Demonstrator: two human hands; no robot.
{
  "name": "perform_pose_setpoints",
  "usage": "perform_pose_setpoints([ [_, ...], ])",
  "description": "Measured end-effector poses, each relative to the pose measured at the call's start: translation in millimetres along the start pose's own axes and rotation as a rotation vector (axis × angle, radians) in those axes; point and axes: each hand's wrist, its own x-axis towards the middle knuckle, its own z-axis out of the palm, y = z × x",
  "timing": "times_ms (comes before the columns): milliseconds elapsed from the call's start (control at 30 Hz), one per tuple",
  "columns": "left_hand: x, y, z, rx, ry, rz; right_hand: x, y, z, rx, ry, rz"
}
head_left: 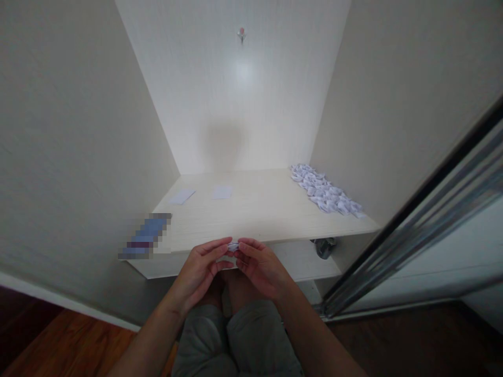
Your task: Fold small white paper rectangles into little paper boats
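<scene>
Between my two hands, just in front of the shelf edge, is a small folded piece of white paper (233, 246). My left hand (205, 264) pinches its left end between thumb and fingers. Its right end is pinched by my right hand (259, 264). Fingertips cover much of the paper, so its full shape is hidden. At the right side of the shelf lies a long heap of folded white papers (324, 191). Two flat white sheets, a left sheet (182, 197) and a middle sheet (222, 192), rest farther back on the left half.
The pale shelf (259, 209) sits inside a cabinet with walls on three sides. A blurred-out blue item (147, 235) lies at its left front corner. Below, a dark object (325, 247) stands on a lower shelf (294, 262). A sliding-door frame (412, 220) runs along the right.
</scene>
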Motion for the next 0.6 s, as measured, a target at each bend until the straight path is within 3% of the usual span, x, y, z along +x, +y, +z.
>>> perform_pose_setpoints([
  [333,6.3,0.9,-19.7,0.049,-0.004,-0.049,3.2,-2.7,1.2,-0.140,0.040,-0.046],
  [600,3.3,7.1,-21.1,0.140,-0.075,-0.105,0.7,-10.9,-1.5,-0.305,-0.076,-0.006],
])
